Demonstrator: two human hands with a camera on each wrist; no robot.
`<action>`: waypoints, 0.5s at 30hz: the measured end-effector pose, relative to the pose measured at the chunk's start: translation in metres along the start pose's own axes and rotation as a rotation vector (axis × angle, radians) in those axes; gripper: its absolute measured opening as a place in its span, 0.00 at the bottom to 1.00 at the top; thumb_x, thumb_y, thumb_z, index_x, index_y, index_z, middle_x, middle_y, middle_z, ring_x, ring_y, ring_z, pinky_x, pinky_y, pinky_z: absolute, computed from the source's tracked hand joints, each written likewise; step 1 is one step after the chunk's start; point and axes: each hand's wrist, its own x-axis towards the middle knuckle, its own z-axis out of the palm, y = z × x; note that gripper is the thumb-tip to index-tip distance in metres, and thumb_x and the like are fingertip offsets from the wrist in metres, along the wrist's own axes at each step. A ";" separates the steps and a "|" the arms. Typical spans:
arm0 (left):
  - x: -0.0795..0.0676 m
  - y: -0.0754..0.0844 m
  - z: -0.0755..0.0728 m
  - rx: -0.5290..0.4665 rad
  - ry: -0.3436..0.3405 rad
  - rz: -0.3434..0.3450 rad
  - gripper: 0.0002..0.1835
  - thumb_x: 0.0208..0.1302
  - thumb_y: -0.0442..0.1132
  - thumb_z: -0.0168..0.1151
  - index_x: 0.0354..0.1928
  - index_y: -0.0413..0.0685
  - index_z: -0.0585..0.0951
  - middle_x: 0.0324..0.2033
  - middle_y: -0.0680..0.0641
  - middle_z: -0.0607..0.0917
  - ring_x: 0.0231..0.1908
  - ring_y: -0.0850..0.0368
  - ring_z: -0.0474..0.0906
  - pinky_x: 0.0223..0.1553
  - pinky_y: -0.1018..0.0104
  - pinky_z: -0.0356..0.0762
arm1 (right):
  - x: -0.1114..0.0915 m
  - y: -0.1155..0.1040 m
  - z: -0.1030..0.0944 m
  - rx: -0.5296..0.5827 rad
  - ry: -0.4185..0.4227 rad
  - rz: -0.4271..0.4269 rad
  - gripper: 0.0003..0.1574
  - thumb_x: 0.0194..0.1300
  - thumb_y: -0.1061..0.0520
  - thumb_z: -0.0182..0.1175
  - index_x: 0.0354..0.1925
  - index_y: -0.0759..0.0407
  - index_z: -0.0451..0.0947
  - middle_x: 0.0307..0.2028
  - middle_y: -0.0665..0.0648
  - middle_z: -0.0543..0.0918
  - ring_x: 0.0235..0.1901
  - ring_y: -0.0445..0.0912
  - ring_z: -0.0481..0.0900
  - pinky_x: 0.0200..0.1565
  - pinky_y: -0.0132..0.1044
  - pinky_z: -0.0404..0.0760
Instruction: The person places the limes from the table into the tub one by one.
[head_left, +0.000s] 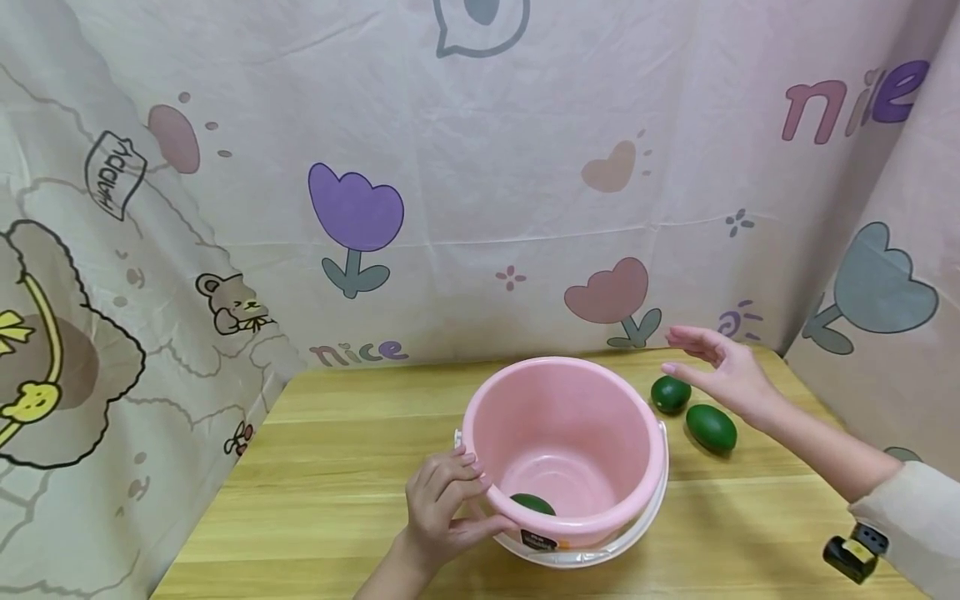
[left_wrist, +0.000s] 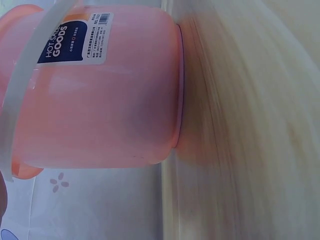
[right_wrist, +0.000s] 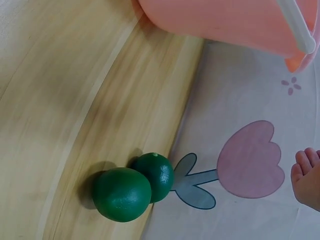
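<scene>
A pink plastic bucket (head_left: pixel 577 417) stands upright on the table, its white handle (head_left: pixel 585 560) lowered round the front. My left hand (head_left: pixel 442 508) holds the bucket's near-left rim, fingers over the edge and thumb along the front. Inside, by the near wall, lies a glossy green lime-like fruit (head_left: pixel 532 503), partly hidden by the rim. Two more such fruits, a rear one (head_left: pixel 671 394) and a nearer one (head_left: pixel 712 428), sit right of the bucket. Above them my right hand (head_left: pixel 723 375) hovers with extended fingers, holding nothing. Both fruits appear in the right wrist view, the larger-looking fruit (right_wrist: pixel 121 195) in front.
The wood-grain table (head_left: pixel 360 450) ends at a printed cloth (head_left: pixel 480 183) that hangs behind and along both sides. A printed label (left_wrist: pixel 75 40) is stuck to the bucket's outer wall. A black device (head_left: pixel 855 554) is strapped at my right sleeve.
</scene>
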 end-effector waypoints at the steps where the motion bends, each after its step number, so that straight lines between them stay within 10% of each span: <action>1: 0.000 0.000 0.000 0.002 0.000 0.001 0.27 0.51 0.59 0.68 0.20 0.40 0.76 0.22 0.45 0.79 0.26 0.52 0.76 0.34 0.63 0.84 | 0.000 0.001 -0.001 0.001 -0.002 0.001 0.38 0.62 0.48 0.63 0.64 0.63 0.64 0.59 0.65 0.73 0.59 0.58 0.69 0.58 0.27 0.74; 4: 0.000 0.000 0.000 0.006 0.002 0.003 0.27 0.51 0.59 0.68 0.20 0.40 0.76 0.22 0.45 0.79 0.26 0.52 0.76 0.33 0.63 0.84 | 0.002 0.004 -0.002 -0.002 0.001 0.002 0.38 0.62 0.49 0.63 0.65 0.63 0.63 0.60 0.66 0.73 0.60 0.59 0.68 0.59 0.31 0.74; 10: -0.001 -0.001 0.000 0.010 -0.004 0.007 0.27 0.51 0.59 0.68 0.20 0.41 0.76 0.22 0.45 0.80 0.27 0.52 0.76 0.33 0.63 0.84 | 0.004 0.013 -0.004 0.006 0.021 0.011 0.39 0.62 0.51 0.64 0.65 0.65 0.62 0.60 0.68 0.72 0.59 0.62 0.68 0.45 0.06 0.63; 15: -0.001 -0.001 -0.001 0.016 -0.010 0.008 0.27 0.52 0.60 0.68 0.20 0.41 0.76 0.22 0.46 0.80 0.27 0.52 0.77 0.33 0.63 0.84 | 0.005 0.017 -0.005 -0.018 0.019 0.017 0.40 0.62 0.49 0.64 0.65 0.66 0.61 0.60 0.70 0.71 0.59 0.63 0.68 0.48 0.11 0.70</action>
